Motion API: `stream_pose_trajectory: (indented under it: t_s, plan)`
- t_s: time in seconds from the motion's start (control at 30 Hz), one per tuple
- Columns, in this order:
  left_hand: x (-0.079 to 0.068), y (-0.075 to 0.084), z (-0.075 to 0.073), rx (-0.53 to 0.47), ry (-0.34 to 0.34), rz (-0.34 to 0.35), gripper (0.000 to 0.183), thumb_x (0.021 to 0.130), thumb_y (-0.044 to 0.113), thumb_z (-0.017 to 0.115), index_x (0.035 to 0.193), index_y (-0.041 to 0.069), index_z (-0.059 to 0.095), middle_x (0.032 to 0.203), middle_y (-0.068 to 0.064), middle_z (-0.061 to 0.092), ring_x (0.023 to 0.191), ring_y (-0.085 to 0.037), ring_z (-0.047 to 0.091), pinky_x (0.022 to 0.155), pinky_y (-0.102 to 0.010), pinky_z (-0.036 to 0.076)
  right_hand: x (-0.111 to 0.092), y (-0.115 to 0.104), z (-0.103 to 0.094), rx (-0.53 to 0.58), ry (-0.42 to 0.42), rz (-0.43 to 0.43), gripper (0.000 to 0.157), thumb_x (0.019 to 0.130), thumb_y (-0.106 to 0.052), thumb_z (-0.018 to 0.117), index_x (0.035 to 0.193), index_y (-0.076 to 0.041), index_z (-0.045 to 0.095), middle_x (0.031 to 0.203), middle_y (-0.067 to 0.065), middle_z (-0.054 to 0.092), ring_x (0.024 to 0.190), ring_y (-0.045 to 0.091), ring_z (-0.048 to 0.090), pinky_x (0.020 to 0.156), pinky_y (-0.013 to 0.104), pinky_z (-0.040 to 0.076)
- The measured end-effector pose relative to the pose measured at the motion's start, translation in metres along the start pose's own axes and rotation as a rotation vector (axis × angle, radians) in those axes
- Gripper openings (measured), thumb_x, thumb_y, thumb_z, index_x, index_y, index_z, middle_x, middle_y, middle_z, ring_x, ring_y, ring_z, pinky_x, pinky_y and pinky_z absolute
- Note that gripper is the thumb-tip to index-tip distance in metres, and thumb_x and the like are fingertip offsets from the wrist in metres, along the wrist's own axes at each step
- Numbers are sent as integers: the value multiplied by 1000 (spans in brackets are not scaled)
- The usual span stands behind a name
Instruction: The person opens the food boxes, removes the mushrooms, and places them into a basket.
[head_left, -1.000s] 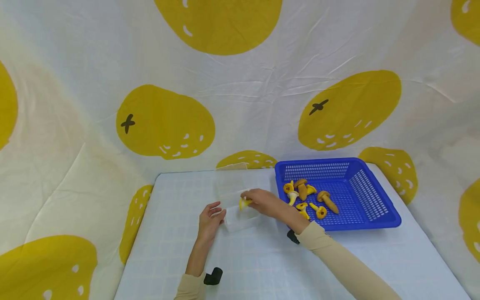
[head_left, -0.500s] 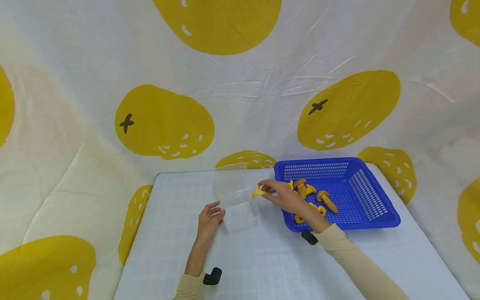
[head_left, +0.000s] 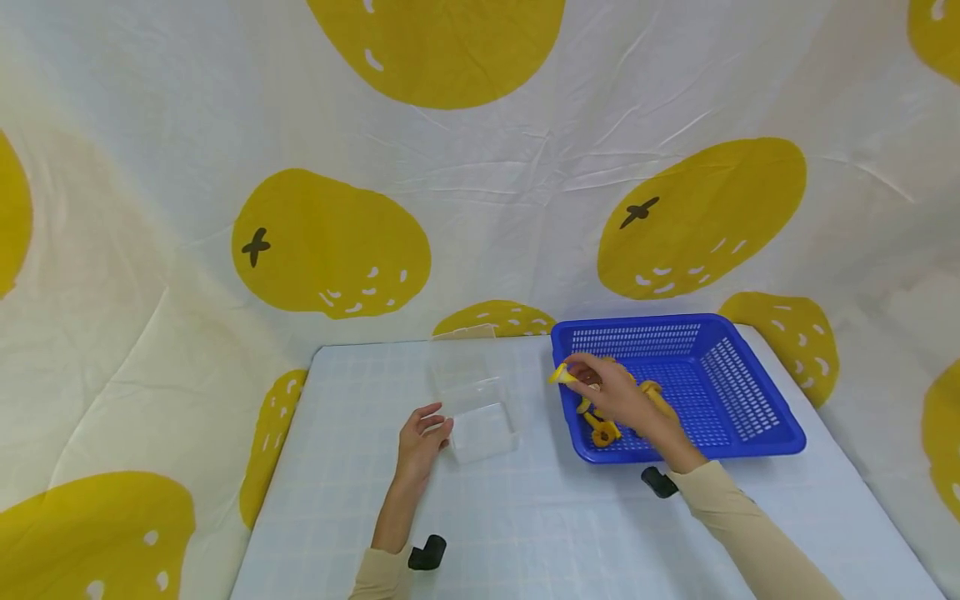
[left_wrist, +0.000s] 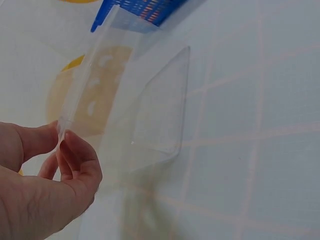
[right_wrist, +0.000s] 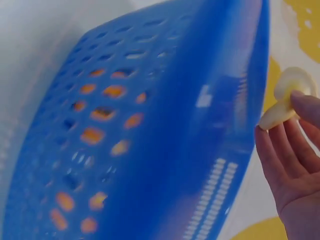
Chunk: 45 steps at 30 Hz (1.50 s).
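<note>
My left hand [head_left: 423, 443] pinches the left rim of a clear plastic box [head_left: 480, 433] between thumb and fingertips. Its hinged lid [head_left: 463, 360] stands folded back toward the wall. In the left wrist view the box's thin edge [left_wrist: 75, 97] runs between thumb and fingers. A small yellow mushroom [head_left: 560, 374], flared at the cap, is pinched in the fingertips of my right hand [head_left: 609, 390], above the left rim of a blue basket [head_left: 780, 437]. The right wrist view shows this mushroom [right_wrist: 282, 102] paler, outside the basket wall's outline. My right hand hides part of the basket's contents.
Several mushrooms lie in the basket's left half, among them a yellow one [head_left: 602, 434] near the front and a brown one [head_left: 660, 400]. A white checked cloth [head_left: 495, 533] covers the table. Behind it hangs a fabric wall with large yellow fruit prints [head_left: 337, 242].
My right hand has carried the yellow mushroom rightward, from over the clear box to the basket's left rim. My left hand stays in place on the box.
</note>
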<state>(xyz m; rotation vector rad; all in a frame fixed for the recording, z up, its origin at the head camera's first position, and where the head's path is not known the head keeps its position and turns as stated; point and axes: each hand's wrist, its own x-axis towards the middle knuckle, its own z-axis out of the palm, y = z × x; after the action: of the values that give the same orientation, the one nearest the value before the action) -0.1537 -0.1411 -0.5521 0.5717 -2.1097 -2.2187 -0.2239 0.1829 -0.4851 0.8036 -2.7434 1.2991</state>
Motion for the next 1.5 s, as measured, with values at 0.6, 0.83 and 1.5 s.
stream_pose_trajectory:
  t_s: [0.6,0.83,1.5]
  plan:
    - [-2,0,-3,23,20,-14,43,85,8,70,125,6,56,105,-14,58,86,-18,58,67,-24,50,-37,50,-18,-77,126,176,36,88,-10,67,121,-1,55,102,16,65,91,31,64,78,45,53]
    - [-2,2,-7,2,2,-31,42,86,7,70,125,7,56,107,-15,57,86,-18,59,68,-26,50,-44,62,-21,-144,107,335,35,87,-8,68,117,4,54,97,20,66,87,33,65,68,40,55]
    - [-3,-3,-3,4,4,-29,44,87,10,69,128,4,54,105,-15,59,88,-25,59,67,-24,50,-55,77,-29,-160,76,303,22,89,-2,62,109,7,60,97,21,65,89,34,63,75,45,52]
